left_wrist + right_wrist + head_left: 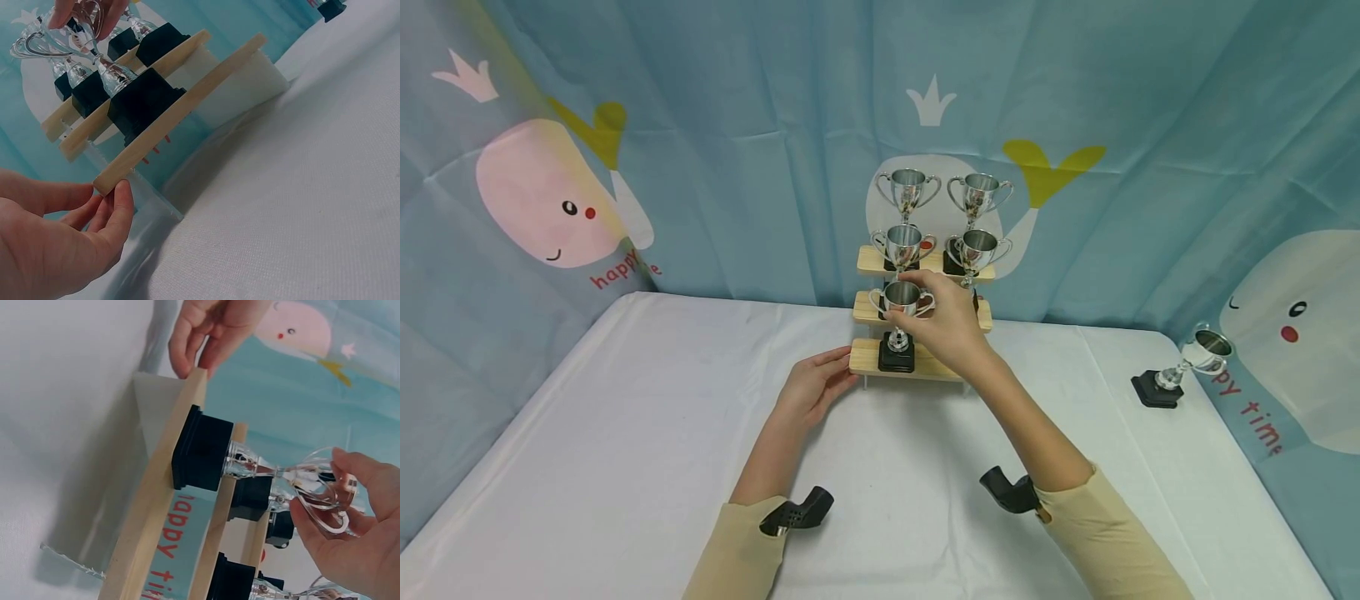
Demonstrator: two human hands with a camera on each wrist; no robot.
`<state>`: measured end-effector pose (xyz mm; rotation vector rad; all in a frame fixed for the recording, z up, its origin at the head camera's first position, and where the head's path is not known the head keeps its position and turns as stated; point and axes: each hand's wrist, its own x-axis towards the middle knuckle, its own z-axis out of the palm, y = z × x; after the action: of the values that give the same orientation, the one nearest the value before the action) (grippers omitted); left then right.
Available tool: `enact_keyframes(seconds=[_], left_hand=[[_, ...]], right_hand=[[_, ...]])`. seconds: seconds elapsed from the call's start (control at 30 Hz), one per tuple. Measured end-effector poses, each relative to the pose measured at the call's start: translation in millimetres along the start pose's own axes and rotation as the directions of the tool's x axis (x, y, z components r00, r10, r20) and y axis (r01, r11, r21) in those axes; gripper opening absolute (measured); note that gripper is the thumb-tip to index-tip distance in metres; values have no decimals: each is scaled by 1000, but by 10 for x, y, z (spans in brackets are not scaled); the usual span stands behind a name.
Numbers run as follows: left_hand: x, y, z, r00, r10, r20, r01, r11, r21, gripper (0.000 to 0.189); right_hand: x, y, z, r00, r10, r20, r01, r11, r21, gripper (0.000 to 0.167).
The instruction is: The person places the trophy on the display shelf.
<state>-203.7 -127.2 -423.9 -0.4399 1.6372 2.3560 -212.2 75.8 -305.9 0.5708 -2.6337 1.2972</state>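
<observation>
A silver two-handled trophy cup [898, 351] with a black base stands on the lowest step of a three-tier wooden display stand [940, 367]. My right hand [953, 323] holds this trophy by its bowl, thumb and fingers on opposite sides, as the right wrist view also shows. With my left hand [811, 388] I pinch the left end of the lowest board; fingertips [124, 190] press beneath it in the left wrist view. Behind, more silver trophies stand in pairs on the middle and top steps, such as one top-left cup [907, 188]. My right hand partly hides the middle step.
Another silver trophy [1158, 388] stands on the white-clothed table [625, 433] near its right edge. A blue curtain [730, 167] with printed whales hangs behind the stand and along both sides. Translucent side panels [250, 94] support the boards.
</observation>
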Motion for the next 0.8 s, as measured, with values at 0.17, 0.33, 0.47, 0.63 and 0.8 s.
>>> enact_keyframes(seconds=[0.17,0.33,0.47,0.63,0.8], left_hand=[[4,7,-1,1000,-2,-3,2,1000,-2,42],[4,3,-4,1000,1,3,-1,1000,-3,43],[3,-2,-7,1000,4,4,-4,1000,-3,43],[4,2,-2,1000,4,-1,-4,1000,-6,42],[14,0,-4,1000,3,1,-3,1000,-6,42]], right_hand=[[20,16,11,1000,2,3,-2,1000,5,56],[26,27,15,1000,7,8,-7,1000,8,57],[20,27,13,1000,6,14,-6,1000,6,58],[20,23,9,1000,3,21,-3,1000,9,60],[17,19,-11,1000,2,19,-3,1000,13,61]])
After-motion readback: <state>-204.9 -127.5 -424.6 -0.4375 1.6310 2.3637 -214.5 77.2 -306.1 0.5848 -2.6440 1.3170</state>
